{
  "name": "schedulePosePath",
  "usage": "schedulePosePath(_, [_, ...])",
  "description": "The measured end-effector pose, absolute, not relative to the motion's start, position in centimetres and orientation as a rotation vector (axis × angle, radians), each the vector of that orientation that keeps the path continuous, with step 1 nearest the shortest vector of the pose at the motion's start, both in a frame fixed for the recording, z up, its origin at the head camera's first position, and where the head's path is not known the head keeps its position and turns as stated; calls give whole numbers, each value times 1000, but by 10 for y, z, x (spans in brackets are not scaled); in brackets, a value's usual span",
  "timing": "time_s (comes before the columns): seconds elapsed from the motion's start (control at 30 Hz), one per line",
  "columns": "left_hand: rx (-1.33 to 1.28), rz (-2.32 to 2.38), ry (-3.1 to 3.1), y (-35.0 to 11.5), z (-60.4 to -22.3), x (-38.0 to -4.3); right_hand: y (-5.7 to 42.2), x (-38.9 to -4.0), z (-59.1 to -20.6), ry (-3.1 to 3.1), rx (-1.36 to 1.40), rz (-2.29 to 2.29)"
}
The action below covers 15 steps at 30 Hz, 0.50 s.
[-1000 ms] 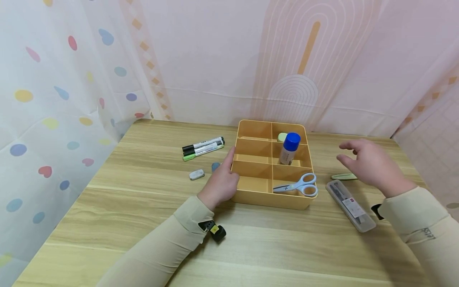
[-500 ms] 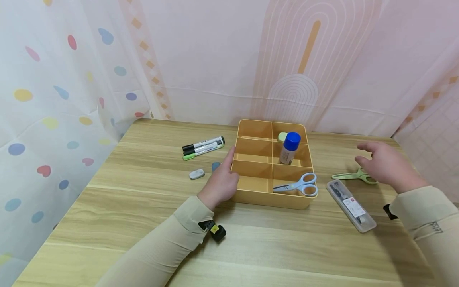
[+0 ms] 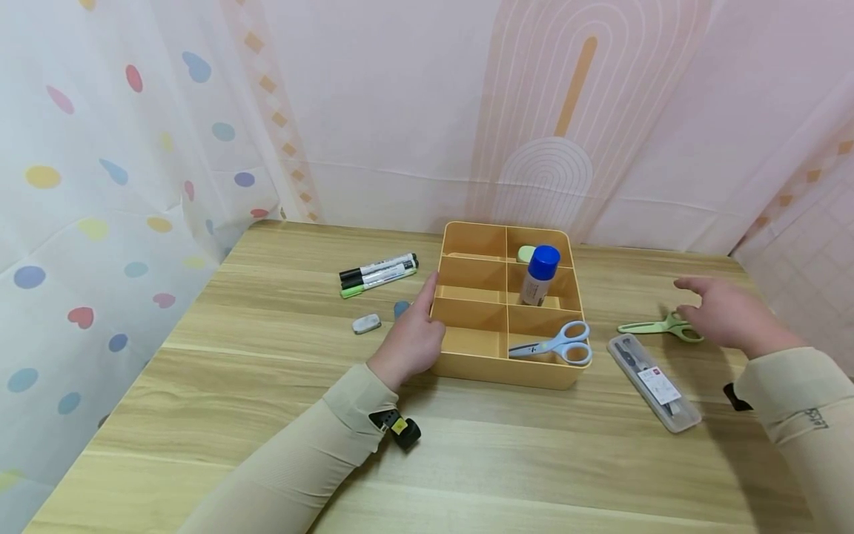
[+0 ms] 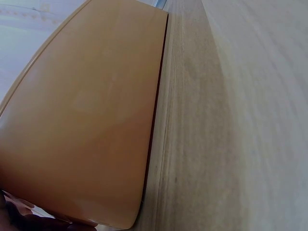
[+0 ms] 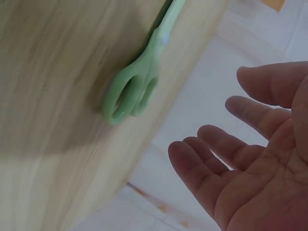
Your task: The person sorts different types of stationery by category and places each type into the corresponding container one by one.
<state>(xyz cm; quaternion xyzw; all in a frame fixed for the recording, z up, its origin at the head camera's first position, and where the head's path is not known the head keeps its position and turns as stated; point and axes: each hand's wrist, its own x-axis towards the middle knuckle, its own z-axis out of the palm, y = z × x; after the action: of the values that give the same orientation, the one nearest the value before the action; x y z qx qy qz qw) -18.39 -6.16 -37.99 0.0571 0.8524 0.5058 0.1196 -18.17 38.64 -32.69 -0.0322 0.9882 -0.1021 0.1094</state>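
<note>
Head cam: got left hand (image 3: pixel 408 343) gripping the left side of an orange six-compartment organizer (image 3: pixel 500 373), right hand (image 3: pixel 730 315) hanging loose by green scissors (image 3: pixel 649 327) on the bench (image 3: pixel 507 460). Left wrist: mostly catching front wall (image 4: pixel 91 120). Right wrist: seeing relaxed fingers (image 5: pixel 193 172) apart from those scissors.

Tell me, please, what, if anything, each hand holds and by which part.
The left hand holds the orange organizer by its left side; the right hand holds nothing.

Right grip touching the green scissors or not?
Apart. The right wrist view shows it: a strip of tabletop and pale curtain lies between the right grip's fingers and the green scissors.
</note>
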Motion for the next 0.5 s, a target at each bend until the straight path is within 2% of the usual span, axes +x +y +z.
schedulePosePath(0.5, [170,1459,2500,-62,-380,-184,399,-185,-345,2807,-191,-277])
